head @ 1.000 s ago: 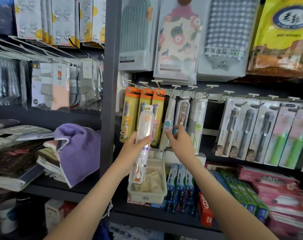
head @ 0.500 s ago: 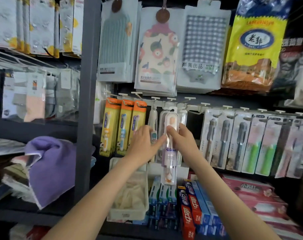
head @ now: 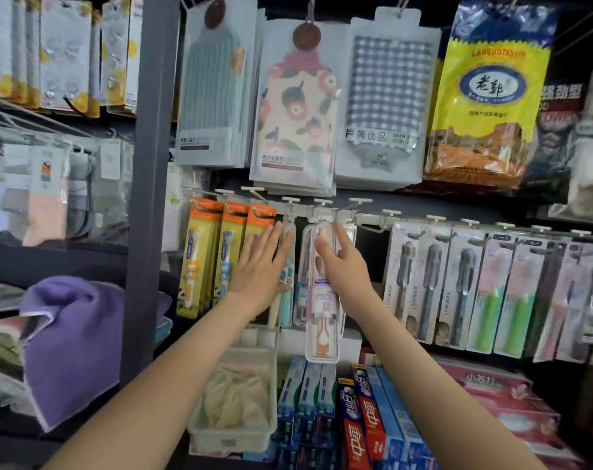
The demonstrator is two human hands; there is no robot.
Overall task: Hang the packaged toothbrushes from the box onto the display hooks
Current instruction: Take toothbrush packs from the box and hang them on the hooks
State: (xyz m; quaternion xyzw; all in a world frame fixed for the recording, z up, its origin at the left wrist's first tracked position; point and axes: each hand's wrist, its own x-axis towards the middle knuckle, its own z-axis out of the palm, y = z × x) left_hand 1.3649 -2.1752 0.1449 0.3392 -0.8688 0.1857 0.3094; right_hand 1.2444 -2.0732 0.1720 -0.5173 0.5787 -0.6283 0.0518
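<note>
Hanging is the step in hand: we have the toothbrush pack [head: 322,300] raised so that its top sits right under a white hook [head: 323,202] on the rail, in the gap between the orange packs [head: 200,259] and the grey-handled ones further right. Our right hand [head: 344,269] pinches the upper part of the pack, thumb on its front and forefinger stretched up along its right edge. Our left hand [head: 259,269] lies flat with the fingers straight and close together, pressing the neighbouring packs aside. We cannot tell whether the hole in the pack is already on the hook, since the top is blurred and half hidden by our fingers.

The next move, as we judge it, calls for sliding the pack back along the hook until it hangs free. Then we let go with the right hand and reach down for another pack. The risk is a hole that misses the tip, so the pack would drop toward the pale tray [head: 232,437] below.

A second ago the left hand gripped this pack lower down, in front of the tray, while the right hand reached up to the hanging packs. Half a second ago both hands were on it. Since then the left hand has let go and flattened, and the pack has risen to the rail.
</note>
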